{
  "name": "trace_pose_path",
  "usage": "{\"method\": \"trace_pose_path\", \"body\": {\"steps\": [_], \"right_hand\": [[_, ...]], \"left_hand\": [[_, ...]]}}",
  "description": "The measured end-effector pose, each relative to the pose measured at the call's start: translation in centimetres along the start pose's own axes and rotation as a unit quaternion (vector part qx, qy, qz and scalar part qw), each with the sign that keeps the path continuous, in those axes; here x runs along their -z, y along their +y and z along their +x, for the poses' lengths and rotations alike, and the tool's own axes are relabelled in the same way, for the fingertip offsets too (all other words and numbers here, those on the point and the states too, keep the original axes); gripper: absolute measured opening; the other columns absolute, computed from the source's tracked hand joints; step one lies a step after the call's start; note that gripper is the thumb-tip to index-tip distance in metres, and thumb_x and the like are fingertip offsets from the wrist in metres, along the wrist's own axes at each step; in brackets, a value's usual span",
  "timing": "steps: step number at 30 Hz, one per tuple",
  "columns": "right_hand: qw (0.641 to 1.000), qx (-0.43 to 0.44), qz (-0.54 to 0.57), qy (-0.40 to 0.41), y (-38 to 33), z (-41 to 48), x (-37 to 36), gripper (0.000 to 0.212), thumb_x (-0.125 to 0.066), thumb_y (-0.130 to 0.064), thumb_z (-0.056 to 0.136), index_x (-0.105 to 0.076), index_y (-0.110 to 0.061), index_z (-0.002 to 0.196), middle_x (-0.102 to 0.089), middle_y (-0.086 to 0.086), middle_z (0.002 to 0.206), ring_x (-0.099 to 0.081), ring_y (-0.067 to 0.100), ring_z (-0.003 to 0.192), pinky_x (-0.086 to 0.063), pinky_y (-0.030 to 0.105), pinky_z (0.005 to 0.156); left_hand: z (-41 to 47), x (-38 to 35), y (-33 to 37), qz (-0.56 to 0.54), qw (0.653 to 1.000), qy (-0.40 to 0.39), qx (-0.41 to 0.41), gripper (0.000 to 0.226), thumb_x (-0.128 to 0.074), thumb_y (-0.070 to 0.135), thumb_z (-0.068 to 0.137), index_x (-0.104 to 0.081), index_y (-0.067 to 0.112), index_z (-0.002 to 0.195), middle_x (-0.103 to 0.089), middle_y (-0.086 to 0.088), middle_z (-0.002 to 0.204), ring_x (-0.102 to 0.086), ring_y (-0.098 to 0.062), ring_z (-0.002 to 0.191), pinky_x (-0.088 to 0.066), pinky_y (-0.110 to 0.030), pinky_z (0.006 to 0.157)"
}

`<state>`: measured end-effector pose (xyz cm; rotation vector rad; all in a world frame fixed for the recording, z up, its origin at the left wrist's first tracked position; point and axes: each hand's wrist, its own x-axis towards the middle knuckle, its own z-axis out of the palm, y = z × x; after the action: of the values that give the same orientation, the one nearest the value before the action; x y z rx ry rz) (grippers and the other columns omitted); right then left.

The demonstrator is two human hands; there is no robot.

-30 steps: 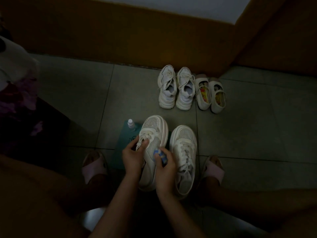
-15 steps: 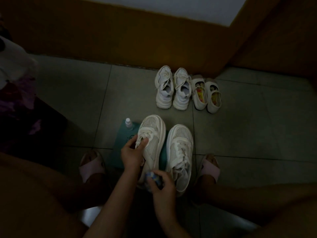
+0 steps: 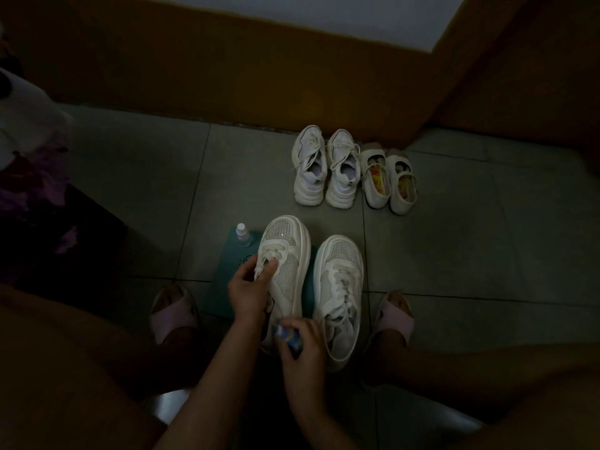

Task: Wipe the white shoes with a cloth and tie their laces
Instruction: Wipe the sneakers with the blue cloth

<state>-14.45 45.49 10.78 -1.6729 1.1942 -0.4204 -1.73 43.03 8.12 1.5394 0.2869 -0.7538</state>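
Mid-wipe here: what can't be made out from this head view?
All in the head view:
Heel of the held shoe: covered by the right hand and cloth.
Its lace knot: under the left hand.
Bottle label: too small, dim.
Dirt on the other shoe: too dark.

The white shoes (image 3: pixel 285 254) are marked by glittering silver mesh at the toes. The cloth (image 3: pixel 290 337) is patterned in blue, yellow and white. A teal mat (image 3: pixel 227 271), pink slippers (image 3: pixel 170 319) and grey-green floor tiles (image 3: pixel 487 238) are seen. The cream sandals (image 3: pixel 388 180) are lined with red-and-yellow printed insoles.
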Motion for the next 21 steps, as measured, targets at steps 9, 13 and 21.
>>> {"method": "trace_pose_path", "body": {"steps": [9,13,21], "right_hand": [[0.963,-0.135,0.230,0.037,-1.7,3.1,3.8,0.018,-0.067,-0.008,0.082,-0.066,-0.013,0.099,-0.069,0.000,0.098,-0.065,0.015,0.092,-0.053,0.019,0.073],[0.964,-0.101,0.238,0.058,-3.2,6.8,4.7,0.021,-0.067,-0.010,0.084,-0.066,-0.008,0.105,-0.069,0.004,0.101,-0.066,0.019,0.096,-0.053,0.024,0.077],[0.949,-0.129,0.283,0.059,-4.7,10.7,3.7,0.025,-0.068,-0.015,0.083,-0.065,-0.007,0.107,-0.069,0.015,0.106,-0.065,0.032,0.101,-0.053,0.048,0.090]], "left_hand": [[-0.6,-0.7,-0.1,0.099,0.995,-0.004,-0.027,0.053,-0.080,0.022,0.071,-0.062,0.007,0.119,-0.067,-0.007,0.114,-0.064,-0.019,0.101,-0.054,-0.035,0.088],[-1.2,-1.2,-0.3,0.160,0.985,-0.012,-0.065,0.065,-0.082,0.023,0.069,-0.056,0.006,0.126,-0.060,-0.011,0.124,-0.059,-0.021,0.112,-0.048,-0.042,0.098],[-2.3,-1.5,1.3,0.185,0.978,0.008,-0.101,0.059,-0.075,0.031,0.075,-0.054,0.011,0.126,-0.054,0.002,0.122,-0.051,-0.012,0.113,-0.042,-0.030,0.099]]}}
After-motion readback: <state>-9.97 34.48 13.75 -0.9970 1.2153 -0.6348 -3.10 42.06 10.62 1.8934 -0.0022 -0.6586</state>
